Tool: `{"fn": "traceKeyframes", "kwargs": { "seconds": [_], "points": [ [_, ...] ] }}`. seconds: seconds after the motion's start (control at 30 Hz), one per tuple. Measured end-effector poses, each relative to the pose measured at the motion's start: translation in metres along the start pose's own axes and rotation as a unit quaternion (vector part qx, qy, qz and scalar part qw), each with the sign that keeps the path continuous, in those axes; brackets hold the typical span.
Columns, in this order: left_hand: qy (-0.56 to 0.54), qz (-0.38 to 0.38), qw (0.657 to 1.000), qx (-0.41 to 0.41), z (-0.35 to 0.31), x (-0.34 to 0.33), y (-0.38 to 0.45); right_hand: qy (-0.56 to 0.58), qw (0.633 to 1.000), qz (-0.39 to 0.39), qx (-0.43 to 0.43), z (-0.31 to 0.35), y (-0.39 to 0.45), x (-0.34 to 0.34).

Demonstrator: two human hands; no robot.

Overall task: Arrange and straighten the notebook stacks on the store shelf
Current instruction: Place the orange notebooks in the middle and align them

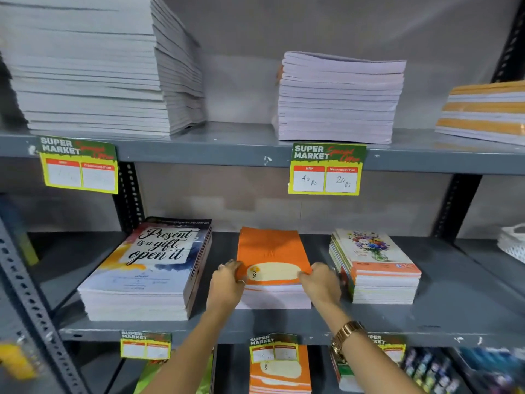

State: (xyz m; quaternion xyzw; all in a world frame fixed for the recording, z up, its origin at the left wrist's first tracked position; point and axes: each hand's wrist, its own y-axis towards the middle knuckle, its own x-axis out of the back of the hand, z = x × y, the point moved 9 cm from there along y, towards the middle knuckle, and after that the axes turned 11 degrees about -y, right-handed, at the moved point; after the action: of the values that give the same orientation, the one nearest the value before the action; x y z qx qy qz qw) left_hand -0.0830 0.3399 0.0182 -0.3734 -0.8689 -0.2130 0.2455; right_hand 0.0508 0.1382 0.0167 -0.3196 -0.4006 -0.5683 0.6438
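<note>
- Grey steel store shelf [255, 325] against a grey wall, slotted uprights, three tiers showing.
- Middle tier is carrying three notebook stacks: "Present is a gift, open it" stack [147, 268] on the left, orange-cover stack [271, 251] in the centre, floral-cover stack [372, 265] on the right. All three are standing apart from each other.
- Left hand [227, 285] is gripping the orange-cover stack at its front-left corner, fingers curled over the top cover, a ring showing on one finger.
- Right hand [319, 282] is gripping the same stack at its front-right corner, fingers curled onto the top cover; gold wristwatch [348, 335] on that wrist.
- Orange top cover is sitting roughly square on the white page edges below it; cream oval label facing the front edge.
- Floral-cover stack is fanning slightly on its left side, edges not flush.
- Top tier is holding a tall white stack [93, 66] on the left, a lilac stack [338, 100] in the centre, an orange-striped stack [483, 112] at the right edge.
- Price tag [326, 169] is hanging off the top tier's lip, handwritten 40 and 20; a second tag [78, 166] further left is too blurred to read.
- Bottom tier is showing more orange notebooks [279, 373] directly below, partly cut off.
</note>
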Motion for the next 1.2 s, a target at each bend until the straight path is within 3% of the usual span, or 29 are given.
{"fn": "traceKeyframes", "kwargs": {
  "seconds": [0.13, 0.2, 0.3, 0.63, 1.2],
  "points": [
    [0.04, 0.082, 0.993, -0.068, -0.007, -0.011, 0.001, -0.108, 0.968, -0.118, 0.195, 0.022, -0.01, 0.014],
    [0.106, 0.134, 0.982, -0.084, -0.006, -0.021, -0.001, -0.12, 0.948, -0.082, 0.283, 0.026, -0.013, 0.0],
    [0.145, 0.16, 0.974, -0.073, 0.001, -0.03, -0.003, -0.137, 0.93, -0.006, 0.342, 0.024, -0.017, -0.026],
    [0.13, 0.107, 0.983, -0.075, 0.008, -0.03, -0.007, -0.109, 0.93, 0.031, 0.35, 0.011, -0.011, -0.034],
    [0.159, 0.09, 0.981, -0.06, 0.004, -0.033, -0.013, -0.167, 0.901, -0.009, 0.4, 0.009, -0.016, -0.04]
  ]
}}
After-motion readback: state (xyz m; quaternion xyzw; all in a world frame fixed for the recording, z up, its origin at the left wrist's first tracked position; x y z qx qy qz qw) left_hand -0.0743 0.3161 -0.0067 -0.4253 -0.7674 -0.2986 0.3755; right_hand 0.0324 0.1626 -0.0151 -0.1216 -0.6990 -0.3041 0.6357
